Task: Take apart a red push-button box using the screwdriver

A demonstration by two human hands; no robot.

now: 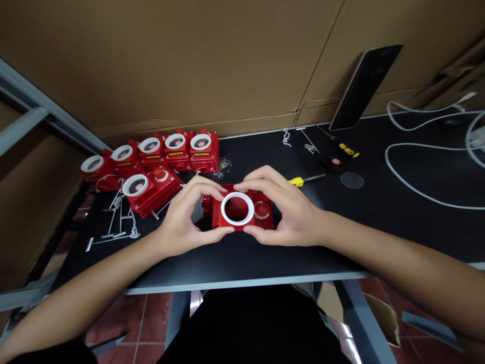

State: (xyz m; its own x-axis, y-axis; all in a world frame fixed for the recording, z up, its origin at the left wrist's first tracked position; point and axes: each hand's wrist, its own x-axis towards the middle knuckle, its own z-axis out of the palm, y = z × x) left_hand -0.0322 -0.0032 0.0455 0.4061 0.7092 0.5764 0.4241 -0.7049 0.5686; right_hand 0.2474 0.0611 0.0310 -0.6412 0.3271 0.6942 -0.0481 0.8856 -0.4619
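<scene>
A white ring (pixel 247 219) sits over the round opening of a red box (pixel 215 218) near the front middle of the black table. My left hand (pixel 189 215) curves round the ring's left side, thumb at its lower edge and fingers at its upper left. From the right, my right hand (pixel 291 210) holds the ring between thumb and fingers. A red round part (pixel 261 210) shows on the box beside the ring, partly framed by my right hand. Dark red shows through the ring.
Several red boxes with white rings (pixel 200 142) stand at the back left, with metal T-shaped rods (pixel 100 241) before them. Behind my right hand lies a yellow screwdriver (pixel 297 181). A clear disc (pixel 352 180), another screwdriver (pixel 346 149) and white cable (pixel 417 199) lie right.
</scene>
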